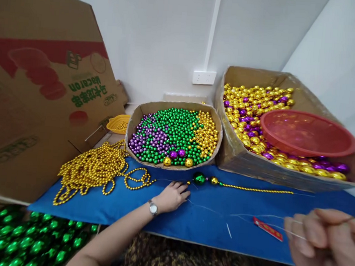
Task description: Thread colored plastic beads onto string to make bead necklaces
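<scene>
My left hand (172, 196), with a watch on its wrist, rests on the blue cloth (207, 217), its fingertips closed on the end of a gold bead strand (137, 179) by the thin thread (217, 212). Close to the camera at the lower right, my right hand (325, 243) pinches the other stretch of that thread. Just past the left hand lie a large green bead (199, 178) and a gold bead (213, 180), followed by a line of small gold beads (256, 189). A pile of strung gold beads (93, 167) lies at the left.
A cardboard box (176, 106) of green, purple and gold beads stands behind the cloth. At the right, a bigger box (239, 160) of gold and purple beads holds a red plastic bowl (306, 133). Large cardboard (39, 93) leans at left. Green beads (27, 242) lie lower left. A red tag (267, 228) lies on the cloth.
</scene>
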The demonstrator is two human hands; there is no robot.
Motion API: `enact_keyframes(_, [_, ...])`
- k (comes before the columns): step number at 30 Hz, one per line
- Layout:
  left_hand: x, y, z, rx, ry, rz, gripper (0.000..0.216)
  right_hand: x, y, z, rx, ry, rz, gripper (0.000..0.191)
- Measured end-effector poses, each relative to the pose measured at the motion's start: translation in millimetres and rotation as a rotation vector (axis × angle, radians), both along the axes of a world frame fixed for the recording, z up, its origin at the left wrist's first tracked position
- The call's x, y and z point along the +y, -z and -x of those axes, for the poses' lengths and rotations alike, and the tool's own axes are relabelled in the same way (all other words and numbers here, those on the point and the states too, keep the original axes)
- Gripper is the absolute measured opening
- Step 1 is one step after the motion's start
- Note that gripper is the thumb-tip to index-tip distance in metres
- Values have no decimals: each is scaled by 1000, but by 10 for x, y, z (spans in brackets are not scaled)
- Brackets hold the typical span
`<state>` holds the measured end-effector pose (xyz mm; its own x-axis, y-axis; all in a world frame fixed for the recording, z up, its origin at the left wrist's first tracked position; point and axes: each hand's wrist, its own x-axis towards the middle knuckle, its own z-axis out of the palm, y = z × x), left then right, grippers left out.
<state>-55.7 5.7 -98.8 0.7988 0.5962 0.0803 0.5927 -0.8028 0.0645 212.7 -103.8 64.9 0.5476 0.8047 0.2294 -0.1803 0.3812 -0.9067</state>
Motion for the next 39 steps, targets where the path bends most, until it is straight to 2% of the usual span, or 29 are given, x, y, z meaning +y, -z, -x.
enact_keyframes(4, [-84, -57, 68, -4, 12, 5, 32, -37, 33, 244, 62, -114, -29, 6])
enact_keyframes(9, [-216, -162, 182, -61, -20, -4, 37, -14, 180, 288, -6, -183, 46, 10])
enact_keyframes(13, [-291, -206, 268, -84, -63, -9, 36, 33, 216, 315, -76, -194, 69, 14])
enact_keyframes(18, [-331, -202, 307, -71, -87, 13, 33, 43, 149, 343, -113, -162, 114, 16])
enact_keyframes(23, [-399, -246, 191, -104, -53, 69, 33, 19, 129, 363, -110, -169, 130, 15])
enact_keyframes(27, [-501, -358, -53, -165, -3, 200, 38, 23, 126, 420, -117, -203, 129, 16])
enact_keyframes(31, [-602, -407, -364, -295, 139, 401, 54, 25, 150, 436, -127, -250, 141, 18])
enact_keyframes(33, [-622, -377, -471, -292, 202, 466, 50, 23, 184, 390, -129, -259, 136, 18])
enact_keyframes(36, [-604, -351, -476, -218, 185, 434, 35, 25, 263, 267, -112, -232, 116, 19])
enact_keyframes(39, [-534, -476, -274, -231, 113, 340, 34, 28, 370, 160, -99, -212, 152, 20])
